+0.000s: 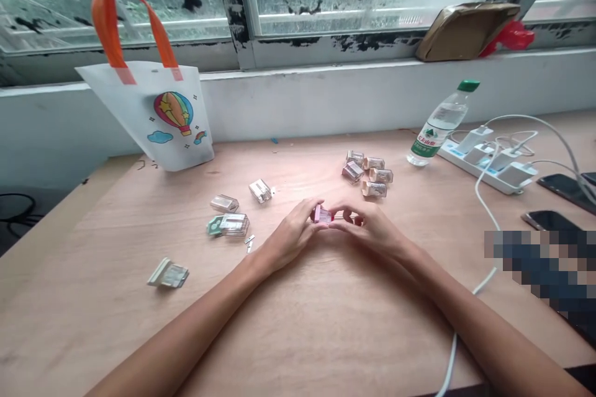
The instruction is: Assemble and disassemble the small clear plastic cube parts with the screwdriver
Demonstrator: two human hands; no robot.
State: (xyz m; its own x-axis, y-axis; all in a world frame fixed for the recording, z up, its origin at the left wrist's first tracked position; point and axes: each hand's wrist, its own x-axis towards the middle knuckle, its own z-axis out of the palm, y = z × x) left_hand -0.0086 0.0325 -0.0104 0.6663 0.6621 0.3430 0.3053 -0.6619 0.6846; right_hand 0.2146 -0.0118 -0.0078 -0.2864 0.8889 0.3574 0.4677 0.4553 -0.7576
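Your left hand (291, 237) and right hand (372, 231) meet above the middle of the plywood tabletop (298, 329), close together with the fingers curled inward. A small pink-and-clear plastic piece (323, 215) sits between them, clamped by your left fingertips (308, 209). Its long axis appears to run left to right, across the gap between your hands, and the left hand is the nearer to it. A small red part (358, 221) shows among your right fingers (347, 211), but you cannot tell whether they are clamped on it or on the pink piece. A cluster of clear plastic cases (367, 173) lies far and slightly right of your grip. More cases (230, 217) lie to the left, and a lone folded case (167, 273) lies nearer, further left.
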